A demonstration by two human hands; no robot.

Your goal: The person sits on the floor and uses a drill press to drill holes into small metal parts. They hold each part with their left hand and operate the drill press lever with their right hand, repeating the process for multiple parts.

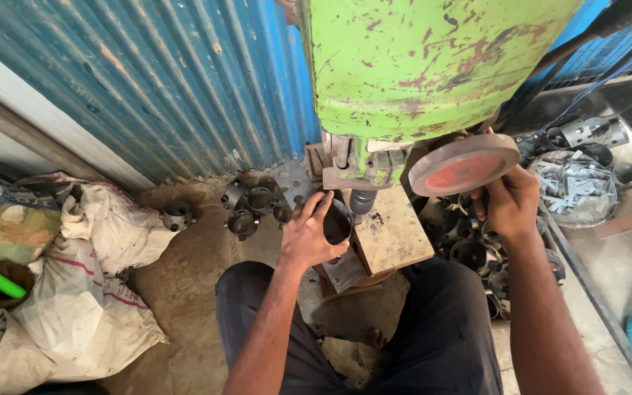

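1. Hands first: the left hand [309, 235] curls its grip around a dark metal ring [336, 223], holding it on the block [390, 232] beneath the press ram [363, 200].
2. The right hand [510, 202] is closed on something under the red-faced wheel [463, 163]; what it grips is hidden.
3. Done well, I'd judge, the ring sits flat and centred, fingers kept off the ram's path.
4. Rough chipped green paint covers the press [433, 66]; round dull steel pieces [246, 208] lie at ten o'clock of the block, on dusty floor.
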